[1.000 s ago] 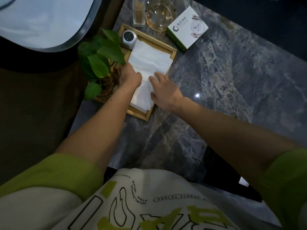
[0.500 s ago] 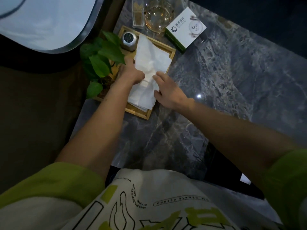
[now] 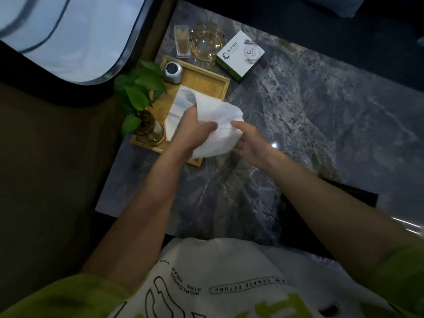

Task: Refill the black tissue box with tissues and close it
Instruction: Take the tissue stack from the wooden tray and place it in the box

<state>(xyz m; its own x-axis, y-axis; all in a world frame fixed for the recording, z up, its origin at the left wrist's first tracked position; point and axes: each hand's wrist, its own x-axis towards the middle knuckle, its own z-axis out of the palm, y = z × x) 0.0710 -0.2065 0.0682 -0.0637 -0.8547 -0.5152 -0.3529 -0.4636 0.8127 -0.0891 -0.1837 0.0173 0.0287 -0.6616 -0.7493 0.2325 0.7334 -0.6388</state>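
white tissues (image 3: pixel 215 125), tan wooden tray (image 3: pixel 206 81), grey veined marble table (image 3: pixel 321 111), green leaves (image 3: pixel 140 88), white-and-green box (image 3: pixel 241 55), lime-green sleeves (image 3: pixel 68 294).

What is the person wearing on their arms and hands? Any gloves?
No gloves: the left hand and right hand are bare, with no watch or ring showing. The forearms are bare. Lime-green sleeves cover the upper arms, on a white shirt printed with black lettering and green shapes.

Likely a lounge or sitting room: a grey marble-patterned desk (image 3: pixel 298 125) carries a light wooden tray (image 3: pixel 202 81), a leafy green potted plant (image 3: pixel 142 88) and an amber glass dish (image 3: pixel 207 42).
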